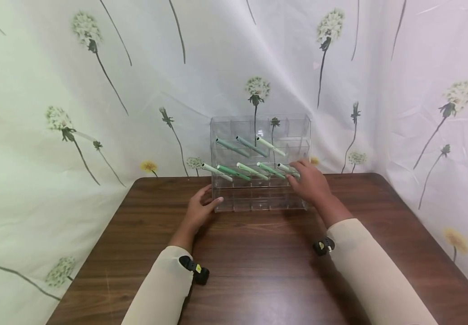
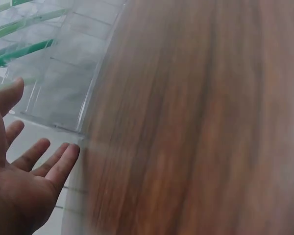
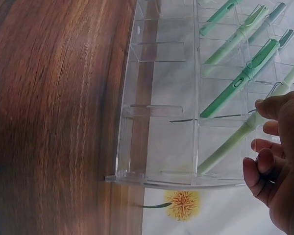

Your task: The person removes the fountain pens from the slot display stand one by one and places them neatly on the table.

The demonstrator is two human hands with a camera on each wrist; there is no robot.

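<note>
A clear plastic tiered display rack (image 1: 238,197) stands at the back of the table, with green pens leaning in its upper and middle rows. At the right end of the middle row, my right hand (image 1: 312,181) pinches a pale green pen (image 3: 229,145) near its upper part between thumb and index finger. The pen's lower end lies in the rack's end compartment, with a brighter green pen (image 3: 242,78) in the neighbouring one. My left hand (image 1: 199,208) is at the rack's lower left corner; its fingers are spread beside the side wall in the left wrist view, holding nothing.
The brown wooden table (image 1: 250,271) reaches from the rack toward me. Right behind the rack hangs a pale curtain (image 1: 217,54) printed with dandelions, which also closes off both sides. Three pens, one of them a pale green pen (image 1: 271,146), lean in the upper row.
</note>
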